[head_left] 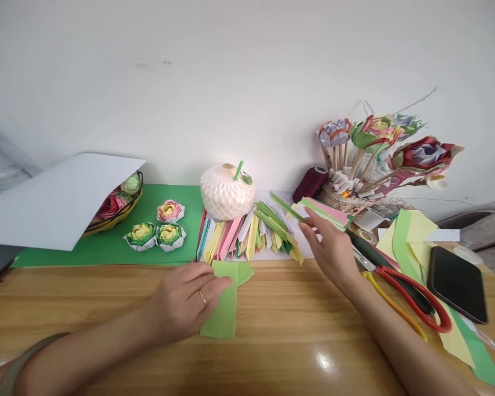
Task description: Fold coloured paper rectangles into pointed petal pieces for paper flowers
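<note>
My left hand (193,300), with a ring on one finger, is closed at a light green paper piece (225,316) on the wooden table. Its curled fingers and thumb overlap the paper's left side, and the grip itself is partly hidden. A second green corner (245,273) sticks out to the right. Between thumb and fingers, my right hand (330,245) pinches a narrow folded green paper strip (287,206), raised over a row of folded coloured paper pieces (251,234). Those pieces lie in front of a white textured round ornament (226,192) with a green stem.
Three paper flowers (169,235) sit on a green sheet (179,192), beside a basket (126,214) partly under a white sheet (66,198). At right are scissors (412,291), a phone (457,283), paper strips, a dark thread spool (309,184) and paper flowers on sticks (375,133).
</note>
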Tool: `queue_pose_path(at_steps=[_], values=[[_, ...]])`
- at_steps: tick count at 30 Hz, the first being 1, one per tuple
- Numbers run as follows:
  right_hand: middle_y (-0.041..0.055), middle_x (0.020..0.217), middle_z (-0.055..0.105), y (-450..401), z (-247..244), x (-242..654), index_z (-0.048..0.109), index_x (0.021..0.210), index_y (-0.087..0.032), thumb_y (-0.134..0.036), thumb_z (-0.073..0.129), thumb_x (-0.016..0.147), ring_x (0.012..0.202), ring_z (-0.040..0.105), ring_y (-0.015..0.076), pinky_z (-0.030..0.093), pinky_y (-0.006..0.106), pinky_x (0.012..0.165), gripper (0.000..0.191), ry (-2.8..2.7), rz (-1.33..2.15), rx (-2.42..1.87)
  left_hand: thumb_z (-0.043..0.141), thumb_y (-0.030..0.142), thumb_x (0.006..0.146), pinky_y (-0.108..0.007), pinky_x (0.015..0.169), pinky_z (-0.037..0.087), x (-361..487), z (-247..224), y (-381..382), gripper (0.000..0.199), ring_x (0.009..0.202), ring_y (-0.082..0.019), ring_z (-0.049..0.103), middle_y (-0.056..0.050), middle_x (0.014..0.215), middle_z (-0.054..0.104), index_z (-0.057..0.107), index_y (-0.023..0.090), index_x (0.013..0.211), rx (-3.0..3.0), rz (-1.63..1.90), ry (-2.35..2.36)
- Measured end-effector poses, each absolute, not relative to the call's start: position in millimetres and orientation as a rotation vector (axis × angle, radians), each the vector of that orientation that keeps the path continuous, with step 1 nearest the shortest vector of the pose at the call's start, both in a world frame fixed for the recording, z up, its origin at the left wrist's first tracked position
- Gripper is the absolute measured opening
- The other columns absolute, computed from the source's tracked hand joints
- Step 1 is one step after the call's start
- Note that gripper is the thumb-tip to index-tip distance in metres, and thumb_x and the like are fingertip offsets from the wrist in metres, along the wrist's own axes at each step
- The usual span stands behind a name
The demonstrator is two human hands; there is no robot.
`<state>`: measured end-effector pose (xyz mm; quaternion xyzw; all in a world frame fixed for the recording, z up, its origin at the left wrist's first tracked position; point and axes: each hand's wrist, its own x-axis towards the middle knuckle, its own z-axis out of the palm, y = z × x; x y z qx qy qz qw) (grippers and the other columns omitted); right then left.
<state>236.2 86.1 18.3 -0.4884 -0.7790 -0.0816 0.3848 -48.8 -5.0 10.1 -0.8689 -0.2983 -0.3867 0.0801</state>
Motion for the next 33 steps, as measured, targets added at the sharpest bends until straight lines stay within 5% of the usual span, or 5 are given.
queue_pose_path(at_steps=[7, 12, 21, 28, 33], values=[[0.0104, 0.096, 0.069, 70.2, 21.3, 225.5, 0.058, 0.11, -0.017, -0.019, 0.044, 0.093, 0.089, 0.063, 0.0205, 0.051, 0.034, 0.075, 0.022, -2.158, -0.187, -1.038, 0.042, 0.024, 0.091, -0.027, 0.046, 0.037, -47.8, 10.3, -17.4, 0.021, 0.046, -0.014, 0.051, 0.001, 0.052, 0.057, 0.059, 0.013, 0.085, -2.6, -0.885, -0.701], [0.0068, 0.093, 0.069, 58.3, 16.1, 216.7, 0.057, 0.11, -0.018, -0.011, 0.046, 0.09, 0.086, 0.062, 0.0176, 0.051, 0.03, 0.071, 0.023, -2.422, -0.036, -0.801, 0.037, 0.048, 0.093, -0.036, 0.073, 0.047, -33.9, 0.1, -38.3, 0.049, 0.077, -0.024, 0.065, -0.015, 0.093, 0.07, 0.064, 0.007, 0.093, -2.508, -0.638, -0.967], [0.0112, 0.103, 0.068, 32.3, 25.8, 194.5, 0.057, 0.112, -0.013, -0.026, 0.051, 0.09, 0.097, 0.061, 0.0215, 0.052, 0.036, 0.081, 0.026, -2.635, 0.289, -0.463, 0.039, 0.011, 0.089, -0.03, 0.081, 0.047, -22.8, -6.4, -50.6, 0.028, 0.088, -0.02, 0.066, -0.007, 0.095, 0.072, 0.066, 0.011, 0.089, -2.584, -0.802, -0.804], [0.0094, 0.097, 0.071, 14.8, 16.8, 181.5, 0.061, 0.105, -0.008, -0.026, 0.052, 0.091, 0.095, 0.063, 0.021, 0.054, 0.033, 0.076, 0.024, -2.731, 0.132, -0.327, 0.037, 0.038, 0.095, -0.027, 0.08, 0.05, -22.2, -3.2, -43.0, 0.04, 0.09, -0.02, 0.065, -0.007, 0.09, 0.072, 0.066, 0.01, 0.091, -2.672, -0.898, -0.934], [0.0114, 0.094, 0.072, 13.1, 12.7, 185.5, 0.063, 0.096, -0.006, -0.009, 0.039, 0.093, 0.087, 0.066, 0.0213, 0.054, 0.032, 0.066, 0.025, -2.664, -0.096, -0.273, 0.043, 0.031, 0.093, -0.028, 0.074, 0.052, -23.8, -10.6, -45.2, 0.03, 0.082, -0.019, 0.066, -0.007, 0.088, 0.072, 0.065, 0.011, 0.089, -2.567, -0.87, -1.007]])
